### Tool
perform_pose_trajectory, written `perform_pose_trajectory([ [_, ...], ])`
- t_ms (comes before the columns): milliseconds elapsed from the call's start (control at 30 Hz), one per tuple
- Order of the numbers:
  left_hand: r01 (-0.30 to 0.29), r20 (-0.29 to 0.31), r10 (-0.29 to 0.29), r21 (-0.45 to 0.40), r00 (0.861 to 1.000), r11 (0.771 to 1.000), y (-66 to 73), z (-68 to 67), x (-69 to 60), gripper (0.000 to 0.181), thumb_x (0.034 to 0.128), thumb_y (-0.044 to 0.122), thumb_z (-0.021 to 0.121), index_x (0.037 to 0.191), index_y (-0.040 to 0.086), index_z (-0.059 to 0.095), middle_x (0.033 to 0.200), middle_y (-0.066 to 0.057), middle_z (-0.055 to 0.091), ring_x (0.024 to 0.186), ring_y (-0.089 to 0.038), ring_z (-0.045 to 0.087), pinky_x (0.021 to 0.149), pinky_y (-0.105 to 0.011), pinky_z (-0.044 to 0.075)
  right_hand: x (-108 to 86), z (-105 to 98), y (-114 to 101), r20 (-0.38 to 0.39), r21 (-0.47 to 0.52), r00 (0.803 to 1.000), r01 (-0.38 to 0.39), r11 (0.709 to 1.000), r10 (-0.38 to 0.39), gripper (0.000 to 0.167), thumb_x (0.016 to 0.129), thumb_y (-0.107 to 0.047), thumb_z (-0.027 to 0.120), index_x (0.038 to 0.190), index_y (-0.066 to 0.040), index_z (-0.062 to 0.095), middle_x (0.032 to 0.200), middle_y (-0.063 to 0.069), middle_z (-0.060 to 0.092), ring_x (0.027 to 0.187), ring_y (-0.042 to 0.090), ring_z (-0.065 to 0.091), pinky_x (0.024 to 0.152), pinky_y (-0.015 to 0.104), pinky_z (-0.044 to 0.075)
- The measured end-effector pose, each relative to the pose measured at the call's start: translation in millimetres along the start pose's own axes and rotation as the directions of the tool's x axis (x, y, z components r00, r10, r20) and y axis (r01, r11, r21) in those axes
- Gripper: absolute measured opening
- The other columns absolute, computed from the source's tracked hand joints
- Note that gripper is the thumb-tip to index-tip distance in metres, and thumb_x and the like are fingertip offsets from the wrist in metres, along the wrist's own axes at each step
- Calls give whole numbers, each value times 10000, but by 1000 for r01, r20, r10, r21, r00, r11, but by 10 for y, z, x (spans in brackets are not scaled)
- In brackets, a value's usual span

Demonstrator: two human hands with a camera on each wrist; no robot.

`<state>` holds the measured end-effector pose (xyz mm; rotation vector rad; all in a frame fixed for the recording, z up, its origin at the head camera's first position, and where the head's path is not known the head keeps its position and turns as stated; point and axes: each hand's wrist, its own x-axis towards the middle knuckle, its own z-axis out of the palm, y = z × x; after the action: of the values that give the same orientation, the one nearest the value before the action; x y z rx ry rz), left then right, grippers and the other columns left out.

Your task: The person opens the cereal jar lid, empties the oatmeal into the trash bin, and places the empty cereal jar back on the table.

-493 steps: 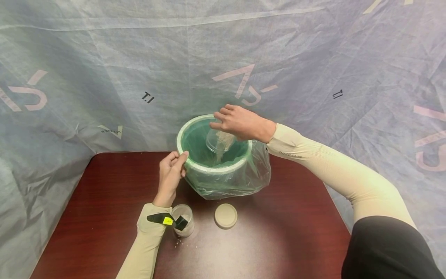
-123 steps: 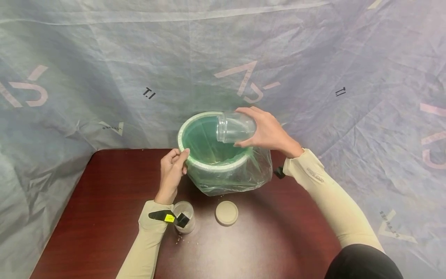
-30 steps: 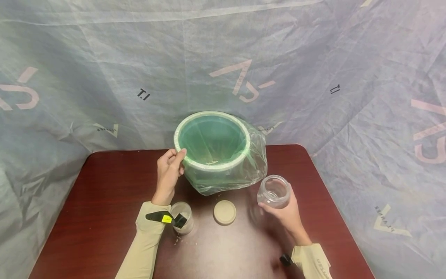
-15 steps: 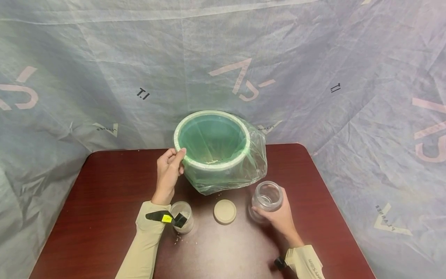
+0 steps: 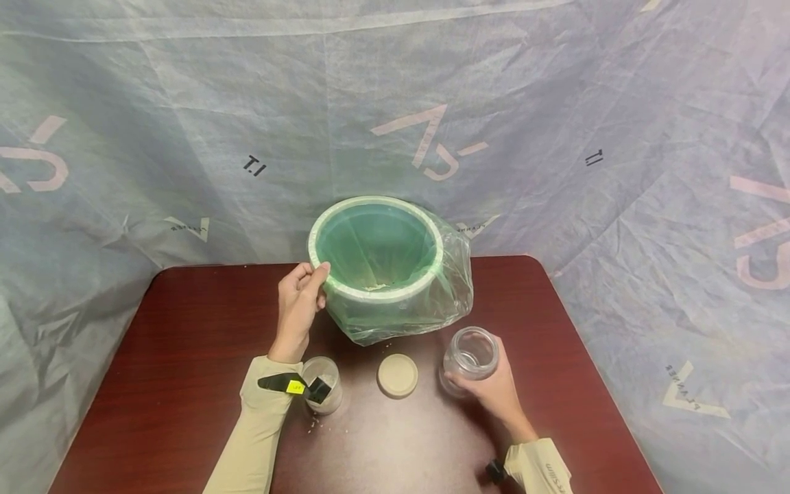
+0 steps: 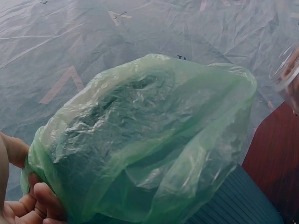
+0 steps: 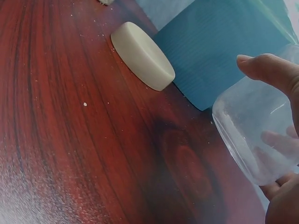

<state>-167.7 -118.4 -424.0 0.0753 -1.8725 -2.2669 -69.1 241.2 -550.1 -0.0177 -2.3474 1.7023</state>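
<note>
My left hand pinches the left rim of a round bin lined with a thin green plastic bag. Some pale crumbs lie inside the bin. Right of the bin, my right hand grips a clear jar that stands mouth up and looks empty. In the right wrist view the thumb lies along the jar's side and fingers show through its wall. Whether the jar's base touches the table is hard to tell.
A beige round lid lies on the dark red table between the hands. A second clear container with pale contents stands beside my left wrist, partly hidden by the wrist camera. Crumbs are scattered near it. Grey cloth walls surround the table.
Earlier my right hand tipped the jar over the bin and pale crumbs fell in. The jar then came right, upright and lower, shifting slightly since. My left hand stays on the rim.
</note>
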Motion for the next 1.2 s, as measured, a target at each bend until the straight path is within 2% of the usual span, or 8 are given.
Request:
perform_pose_trajectory([
  [300, 5, 2, -5, 2, 1000, 1000, -9, -10, 6, 320, 1043, 197, 711, 821, 46, 536, 559, 52, 448, 487, -125, 429, 514, -226, 354, -8, 58, 115, 12, 0, 1000, 14, 1000, -14, 995, 570, 0, 1054, 1423, -109, 553, 1340, 119, 663, 1255, 326, 602, 1061, 245, 451],
  [667, 7, 4, -7, 1, 1000, 1000, -3, -14, 6, 324, 1044, 207, 710, 825, 45, 535, 565, 53, 453, 489, -137, 429, 518, -232, 355, -25, 68, 150, 34, 7, 999, 5, 1000, -5, 979, 594, -109, 1079, 1424, -137, 562, 1338, 66, 671, 1266, 279, 610, 1072, 213, 437],
  [867, 18, 0, -18, 5, 1000, 1000, 2, -18, 1, 317, 1042, 217, 711, 834, 48, 541, 574, 53, 462, 496, -133, 430, 515, -221, 350, -36, 78, 196, 37, -12, 999, -10, 1000, 10, 1006, 577, -95, 1082, 1431, -147, 553, 1341, 50, 668, 1262, 263, 612, 1065, 224, 445],
  [933, 15, 0, -15, 6, 1000, 1000, -3, -20, 2, 323, 1042, 230, 712, 836, 51, 539, 576, 51, 463, 499, -136, 429, 516, -220, 348, -39, 89, 205, 35, -13, 999, -4, 1000, 4, 1016, 568, -61, 1076, 1435, -128, 550, 1340, 69, 668, 1257, 288, 614, 1063, 239, 451],
  [1100, -2, 3, 2, -1, 1000, 1000, -29, -14, 12, 319, 1039, 211, 717, 829, 51, 539, 565, 54, 451, 487, -125, 428, 512, -222, 347, -55, 110, 68, 39, -2, 999, 12, 1000, -12, 984, 570, 11, 1048, 1415, -27, 545, 1322, 165, 665, 1242, 405, 603, 1063, 293, 465],
  [1200, -12, 8, 12, -4, 1000, 1000, -30, -7, 16, 318, 1040, 200, 717, 825, 49, 536, 557, 56, 442, 478, -113, 428, 511, -227, 349, -47, 111, 120, 47, -1, 999, 24, 1000, -24, 988, 575, -13, 1057, 1419, -43, 544, 1330, 145, 663, 1243, 385, 604, 1065, 273, 458],
])
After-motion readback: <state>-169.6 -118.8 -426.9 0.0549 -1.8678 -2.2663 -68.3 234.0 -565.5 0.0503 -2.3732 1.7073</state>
